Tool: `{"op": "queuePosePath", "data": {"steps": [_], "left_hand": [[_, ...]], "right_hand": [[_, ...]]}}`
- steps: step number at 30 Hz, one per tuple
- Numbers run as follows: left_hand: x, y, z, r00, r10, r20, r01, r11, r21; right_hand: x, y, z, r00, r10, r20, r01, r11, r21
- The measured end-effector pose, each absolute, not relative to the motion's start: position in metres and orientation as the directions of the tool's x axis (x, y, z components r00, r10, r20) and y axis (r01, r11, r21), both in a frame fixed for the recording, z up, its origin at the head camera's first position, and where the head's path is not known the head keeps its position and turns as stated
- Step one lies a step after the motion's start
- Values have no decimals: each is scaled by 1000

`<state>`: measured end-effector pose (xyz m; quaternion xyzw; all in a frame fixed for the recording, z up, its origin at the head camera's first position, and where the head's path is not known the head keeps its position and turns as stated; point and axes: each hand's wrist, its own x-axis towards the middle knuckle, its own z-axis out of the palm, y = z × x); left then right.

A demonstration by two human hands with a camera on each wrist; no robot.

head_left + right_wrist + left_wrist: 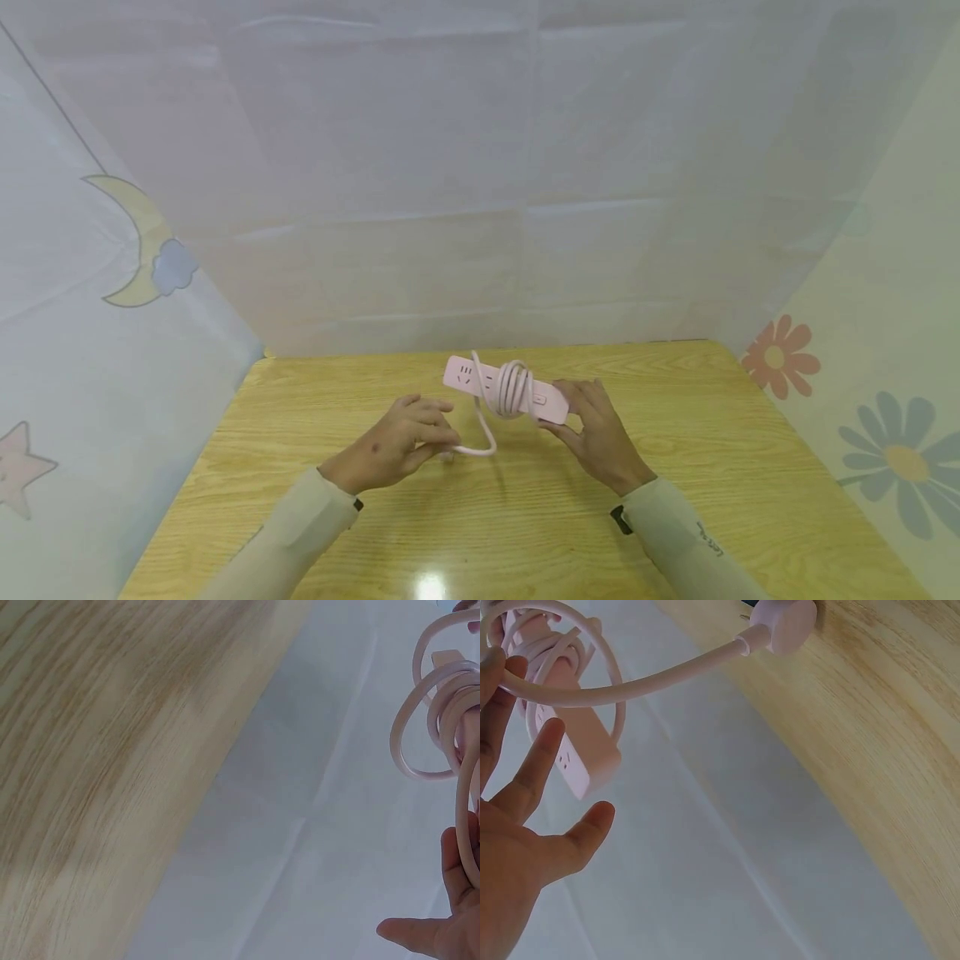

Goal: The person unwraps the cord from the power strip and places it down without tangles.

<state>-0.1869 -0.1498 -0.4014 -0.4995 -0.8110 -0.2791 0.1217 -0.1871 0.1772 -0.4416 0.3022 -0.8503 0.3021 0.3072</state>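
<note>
A pink power strip (469, 377) is held up above the table, tilted, with sockets at its left end and a switch at its right end. Its pink cord (513, 390) is wound several times around the middle. My right hand (600, 437) grips the switch end between thumb and fingers. A loose length of cord hangs down and bends toward my left hand (401, 442), which pinches it between thumb and finger while other fingers spread. Beyond that pinch, the left wrist view shows the cord ending in a round pink plug (789, 626), mostly hidden in the head view.
The wooden table (480, 525) lies under both hands. A pale cloth wall (480, 275) rises at its far edge. Printed side sheets stand left and right, one with a moon (138, 242), the other with flowers (906, 462).
</note>
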Motion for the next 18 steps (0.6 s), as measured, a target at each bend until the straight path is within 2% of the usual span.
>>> {"op": "queuePosePath", "data": {"steps": [6, 18], "left_hand": [[-186, -151, -403, -486, 756, 439, 869, 365, 333], [-184, -144, -406, -515, 769, 378, 850, 402, 340]], "right_hand": [[-187, 177, -441, -623, -323, 713, -701, 635, -325], [-190, 177, -441, -559, -313, 768, -740, 606, -292]]}}
